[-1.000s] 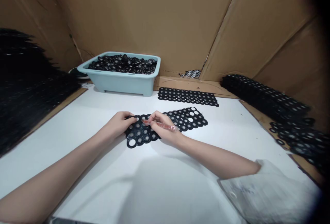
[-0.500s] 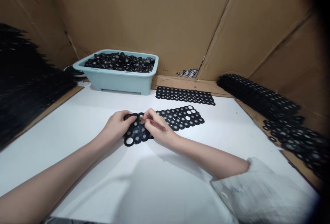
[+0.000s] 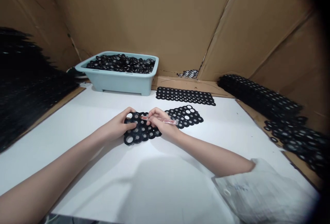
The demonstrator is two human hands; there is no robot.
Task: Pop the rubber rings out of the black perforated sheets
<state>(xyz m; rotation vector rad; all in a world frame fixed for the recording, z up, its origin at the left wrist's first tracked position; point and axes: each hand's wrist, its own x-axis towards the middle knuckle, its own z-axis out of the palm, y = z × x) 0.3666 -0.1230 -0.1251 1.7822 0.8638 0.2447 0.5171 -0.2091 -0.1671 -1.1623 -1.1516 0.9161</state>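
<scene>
A black sheet of joined rings (image 3: 144, 129) lies on the white table top, with grey discs in most rings and white showing through a few at both ends. My left hand (image 3: 120, 123) is closed on its left end, thumb on top and the other fingers partly hidden. Over the middle of the sheet, my right hand (image 3: 166, 125) pinches a slim reddish pen-like tool (image 3: 168, 121) with a clear, shiny rear part. Its tip points left and rests at or just above the rings near my left thumb; contact cannot be made out.
Behind stands a light blue basin (image 3: 121, 82) heaped with loose black rings. A second ring sheet (image 3: 185, 96) lies toward the back. Stacked sheets (image 3: 257, 93) and loose ring pieces (image 3: 299, 138) line the right side. A tall dark stack (image 3: 28, 89) rises at left, against cardboard walls (image 3: 160, 17).
My left thumb has moved down the sheet, uncovering a white-showing ring at its upper left corner. My right hand has shifted slightly right, and more of the tool shows.
</scene>
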